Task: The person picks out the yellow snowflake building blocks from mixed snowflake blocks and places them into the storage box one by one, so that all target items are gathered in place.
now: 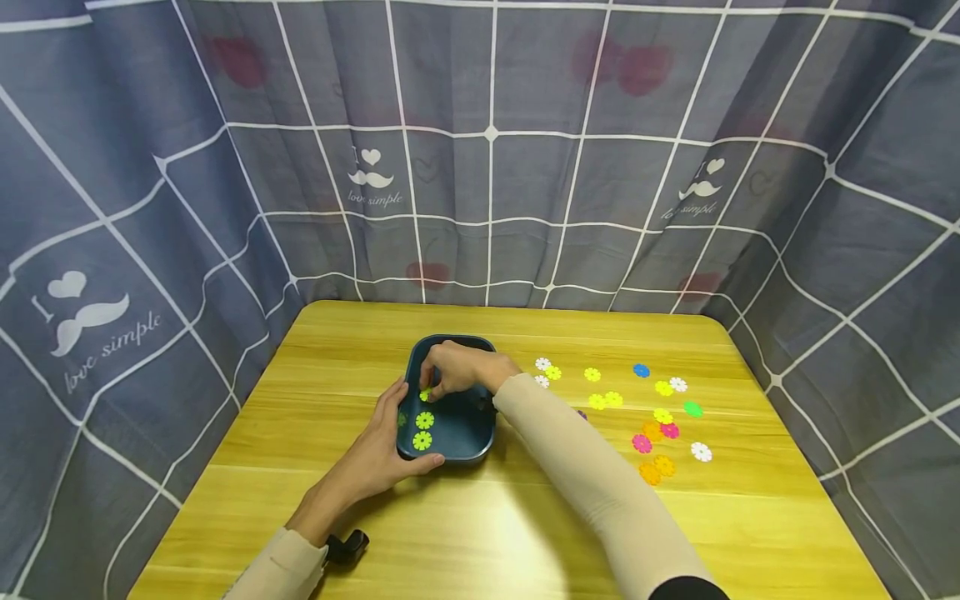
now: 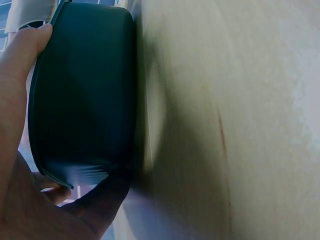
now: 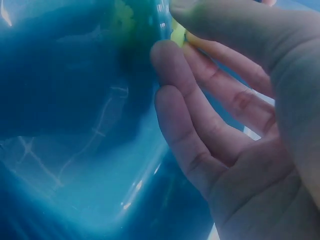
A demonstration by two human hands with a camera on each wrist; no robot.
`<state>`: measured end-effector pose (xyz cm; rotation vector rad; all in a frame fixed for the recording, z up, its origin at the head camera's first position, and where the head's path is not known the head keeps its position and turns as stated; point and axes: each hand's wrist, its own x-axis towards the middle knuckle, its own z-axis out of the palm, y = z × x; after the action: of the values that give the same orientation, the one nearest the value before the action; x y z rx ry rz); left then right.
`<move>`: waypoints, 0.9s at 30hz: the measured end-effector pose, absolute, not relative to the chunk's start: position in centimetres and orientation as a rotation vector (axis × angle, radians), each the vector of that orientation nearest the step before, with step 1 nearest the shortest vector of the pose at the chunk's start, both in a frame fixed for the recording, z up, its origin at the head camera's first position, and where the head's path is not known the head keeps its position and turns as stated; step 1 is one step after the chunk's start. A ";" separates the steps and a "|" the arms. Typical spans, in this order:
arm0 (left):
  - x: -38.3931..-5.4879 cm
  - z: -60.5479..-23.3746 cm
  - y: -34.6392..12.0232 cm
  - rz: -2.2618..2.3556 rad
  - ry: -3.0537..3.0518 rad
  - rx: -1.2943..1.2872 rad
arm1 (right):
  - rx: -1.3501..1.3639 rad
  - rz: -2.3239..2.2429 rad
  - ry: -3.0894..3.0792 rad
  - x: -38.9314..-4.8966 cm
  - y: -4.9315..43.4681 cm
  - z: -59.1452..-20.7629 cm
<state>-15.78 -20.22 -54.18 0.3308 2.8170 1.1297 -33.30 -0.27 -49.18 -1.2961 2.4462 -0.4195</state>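
Note:
A dark blue-green plastic basin (image 1: 461, 433) stands on the wooden table. My left hand (image 1: 378, 454) grips it at the near left corner, thumb at the near rim and fingers along the left side. In the left wrist view the basin's outer wall (image 2: 85, 90) fills the space beside that hand. My right hand (image 1: 461, 367) reaches into the basin and pinches a yellow-green flower-shaped disc (image 3: 177, 34) between thumb and fingers, close to the left wall. Two more yellow-green discs, a middle one (image 1: 424, 420) and a nearer one (image 1: 422, 441), lie on the basin floor in a column.
Right of the basin, loose flower discs are scattered: white (image 1: 701, 452), yellow (image 1: 592, 375), blue (image 1: 641, 370), green (image 1: 693, 409), pink (image 1: 642, 443) and orange (image 1: 651, 474). A purple one is partly hidden by my right sleeve. Grey checked curtains (image 1: 450, 175) enclose the table (image 1: 337, 350).

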 end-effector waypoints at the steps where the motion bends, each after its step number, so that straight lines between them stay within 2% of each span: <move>1: -15.8 -54.2 -20.2 1.132 2.816 0.330 | -1.297 -0.421 2.445 -33.3 -0.3 -49.3; 27: -15.7 -54.2 -20.1 1.127 2.813 0.316 | -1.306 -0.431 2.436 -33.0 -0.1 -49.2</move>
<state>-15.72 -20.11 -54.23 0.3158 2.8127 1.1268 -32.96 -0.11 -49.20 -1.3057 2.4364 -0.4308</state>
